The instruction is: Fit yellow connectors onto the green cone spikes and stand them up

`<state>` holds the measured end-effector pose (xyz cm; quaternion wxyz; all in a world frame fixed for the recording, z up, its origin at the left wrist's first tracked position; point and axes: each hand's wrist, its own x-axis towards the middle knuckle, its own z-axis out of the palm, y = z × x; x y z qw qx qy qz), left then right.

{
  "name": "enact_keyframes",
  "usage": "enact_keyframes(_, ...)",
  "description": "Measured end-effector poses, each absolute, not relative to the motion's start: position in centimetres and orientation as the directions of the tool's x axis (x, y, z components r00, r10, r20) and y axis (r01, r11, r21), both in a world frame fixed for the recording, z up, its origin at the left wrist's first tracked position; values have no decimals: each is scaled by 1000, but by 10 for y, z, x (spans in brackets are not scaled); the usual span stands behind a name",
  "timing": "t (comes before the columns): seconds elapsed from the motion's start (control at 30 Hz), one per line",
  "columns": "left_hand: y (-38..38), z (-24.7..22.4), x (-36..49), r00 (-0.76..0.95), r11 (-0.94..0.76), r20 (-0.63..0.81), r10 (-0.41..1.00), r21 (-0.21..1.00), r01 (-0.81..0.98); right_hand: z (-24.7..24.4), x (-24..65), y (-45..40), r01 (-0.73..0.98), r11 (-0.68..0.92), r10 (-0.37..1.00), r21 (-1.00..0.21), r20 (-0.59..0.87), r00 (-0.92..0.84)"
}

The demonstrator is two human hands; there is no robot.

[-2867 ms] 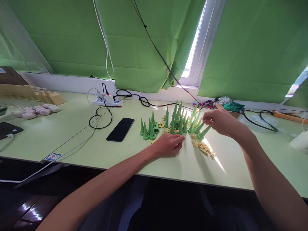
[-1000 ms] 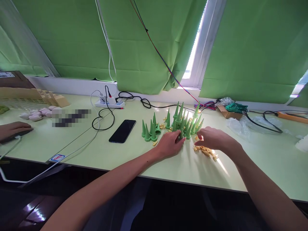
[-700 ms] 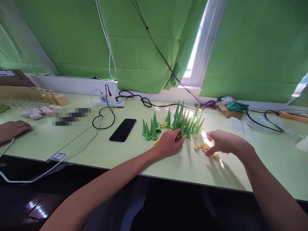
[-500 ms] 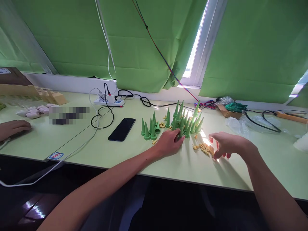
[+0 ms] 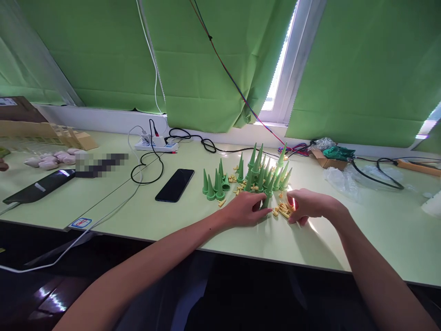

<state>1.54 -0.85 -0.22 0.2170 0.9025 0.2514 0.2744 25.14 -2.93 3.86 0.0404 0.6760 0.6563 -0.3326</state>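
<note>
My left hand (image 5: 246, 208) is closed around a green cone-shaped nozzle (image 5: 268, 189), which stands upright with its tip pointing up. To the right, my right hand (image 5: 308, 204) is curled over a small pile of pale yellow pegs (image 5: 284, 210). Its thumb and forefinger are apart, and the fingertips are at the pile's edge. Several more green nozzles (image 5: 255, 165) stand tip-up in a cluster behind my hands. A smaller group of the same nozzles (image 5: 211, 191) is left of it, with yellow pegs scattered between.
A black phone (image 5: 175, 185) lies left of the nozzles. A power strip (image 5: 156, 145) with cables sits at the back. Right of it are a small cardboard box (image 5: 329, 161) and clear plastic wrap (image 5: 339, 180). Another person's fingertips (image 5: 3, 164) show at the far left, beside pale lumps (image 5: 51, 159).
My left hand has shifted right and a nozzle now stands in its grip. My right hand has moved left over the yellow pegs. The other person's hand has drawn back from a dark device.
</note>
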Motion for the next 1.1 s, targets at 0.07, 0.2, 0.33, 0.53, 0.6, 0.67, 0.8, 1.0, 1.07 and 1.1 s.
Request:
enact_keyframes(0.07, -7, -2, 15, 740, -782, 373, 560, 532, 324, 39, 243, -28, 910, -94, 872, -405, -474, -121)
enact_keyframes(0.2, -6, -2, 14, 756, -802, 374, 537, 505, 320, 41, 224, -26, 915, -1, 886, -404, -425, -187)
enact_keyframes(0.33, -6, -1, 15, 769, -816, 358, 530, 462, 347, 43, 209, -25, 926, 66, 911, -373, -356, -208)
enact_keyframes(0.53, -3, -4, 15, 717, -810, 398, 573, 411, 419, 34, 200, -18, 910, 174, 935, -375, -226, -272)
enact_keyframes(0.6, 0, -6, 14, 696, -805, 415, 586, 399, 439, 30, 199, -16, 906, 196, 944, -374, -178, -278)
enact_keyframes(0.67, 2, -8, 14, 677, -797, 427, 600, 397, 455, 28, 199, -15, 909, 200, 956, -365, -130, -263)
enact_keyframes(0.8, 6, -10, 13, 652, -776, 424, 628, 398, 489, 32, 199, -19, 886, 193, 966, -422, -75, -246)
enact_keyframes(1.0, 7, -7, 12, 640, -744, 381, 667, 388, 544, 34, 216, -20, 884, 132, 991, -449, 45, -125)
enact_keyframes(1.07, 7, -5, 11, 625, -728, 374, 685, 383, 568, 33, 226, -17, 906, 129, 987, -403, 140, -79)
enact_keyframes(1.1, 7, -3, 11, 618, -723, 376, 690, 383, 575, 33, 230, -16, 927, 126, 978, -353, 202, -56)
